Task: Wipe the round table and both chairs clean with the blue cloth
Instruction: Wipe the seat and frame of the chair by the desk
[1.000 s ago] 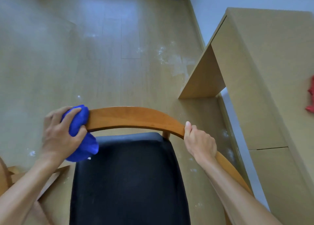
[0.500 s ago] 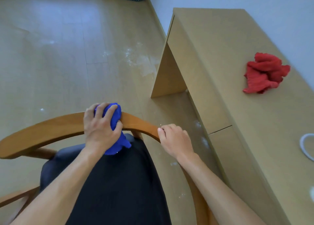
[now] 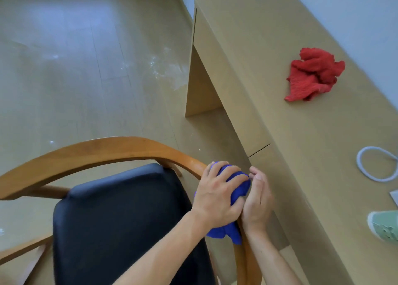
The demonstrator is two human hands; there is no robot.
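A chair with a curved wooden back rail (image 3: pixel 103 150) and a black padded seat (image 3: pixel 120 220) stands in front of me. My left hand (image 3: pixel 217 195) grips the bunched blue cloth (image 3: pixel 239 188) and presses it onto the right end of the rail. A loose tail of the cloth hangs below my wrist. My right hand (image 3: pixel 257 198) sits right beside it, fingers curled against the cloth and the rail. What the right fingers hold is hidden. The round table is not in view.
A long tan desk (image 3: pixel 269 73) runs along the wall on the right, close to the chair. On it lie a red cloth (image 3: pixel 312 78), a white cord loop (image 3: pixel 377 166) and a pale green object (image 3: pixel 385 225). White dusty marks (image 3: pixel 165 69) spot the wooden floor.
My left hand has slid the blue cloth along the rail from its left end to its right end. It now meets my right hand, which stayed near the right end. The view has swung right.
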